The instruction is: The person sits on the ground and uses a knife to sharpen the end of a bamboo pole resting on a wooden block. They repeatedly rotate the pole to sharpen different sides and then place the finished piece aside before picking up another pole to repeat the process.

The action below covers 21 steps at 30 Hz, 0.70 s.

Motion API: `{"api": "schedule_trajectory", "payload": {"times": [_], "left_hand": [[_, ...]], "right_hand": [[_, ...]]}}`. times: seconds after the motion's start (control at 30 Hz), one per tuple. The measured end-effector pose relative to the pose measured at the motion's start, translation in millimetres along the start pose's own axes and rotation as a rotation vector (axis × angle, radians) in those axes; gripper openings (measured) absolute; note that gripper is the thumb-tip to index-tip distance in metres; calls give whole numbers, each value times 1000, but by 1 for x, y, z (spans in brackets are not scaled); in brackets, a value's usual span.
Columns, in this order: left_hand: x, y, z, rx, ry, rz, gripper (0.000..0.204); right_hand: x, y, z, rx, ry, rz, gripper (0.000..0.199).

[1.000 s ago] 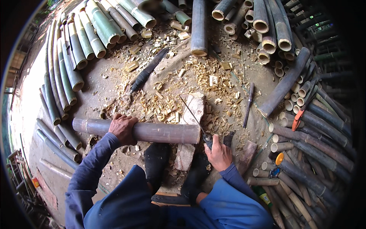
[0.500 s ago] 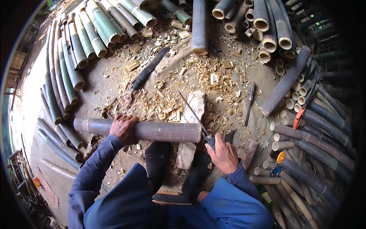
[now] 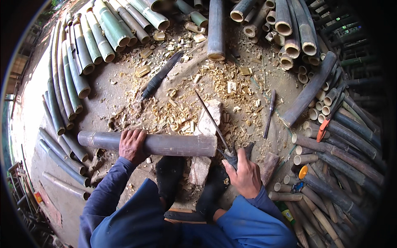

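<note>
One bamboo tube [image 3: 178,144], dark: lay crosswise above a pale stone block [image 3: 201,167], in front of the person's feet. 
One left hand [image 3: 133,144]: back upward, fingers curled over the tube left of its middle, gripping it; forearm slanted in from the near left. 
One right hand [image 3: 244,171]: closed round the handle of a thin knife [image 3: 220,134], just right of the tube's right end; blade pointed far and left, contact with the tube uncertain. 
One broad knife [image 3: 163,74]: lay farther off, beside wood shavings [image 3: 173,115].
</note>
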State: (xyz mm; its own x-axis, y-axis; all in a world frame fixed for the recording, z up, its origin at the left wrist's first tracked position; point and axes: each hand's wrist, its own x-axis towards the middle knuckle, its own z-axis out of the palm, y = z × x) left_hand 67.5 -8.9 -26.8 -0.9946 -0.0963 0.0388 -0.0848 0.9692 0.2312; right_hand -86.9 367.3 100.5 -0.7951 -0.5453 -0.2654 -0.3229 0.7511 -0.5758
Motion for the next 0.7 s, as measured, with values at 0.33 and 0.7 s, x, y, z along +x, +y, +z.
{"api": "schedule_trajectory", "payload": {"times": [0.33,0.7], "left_hand": [[-4,2,10,36,94,1,77],[-8,0,20,91,148,26,75]], "right_hand": [[10,1,12,-97,-94,85,29],[4,47,28,-322,-157,165,37]]}}
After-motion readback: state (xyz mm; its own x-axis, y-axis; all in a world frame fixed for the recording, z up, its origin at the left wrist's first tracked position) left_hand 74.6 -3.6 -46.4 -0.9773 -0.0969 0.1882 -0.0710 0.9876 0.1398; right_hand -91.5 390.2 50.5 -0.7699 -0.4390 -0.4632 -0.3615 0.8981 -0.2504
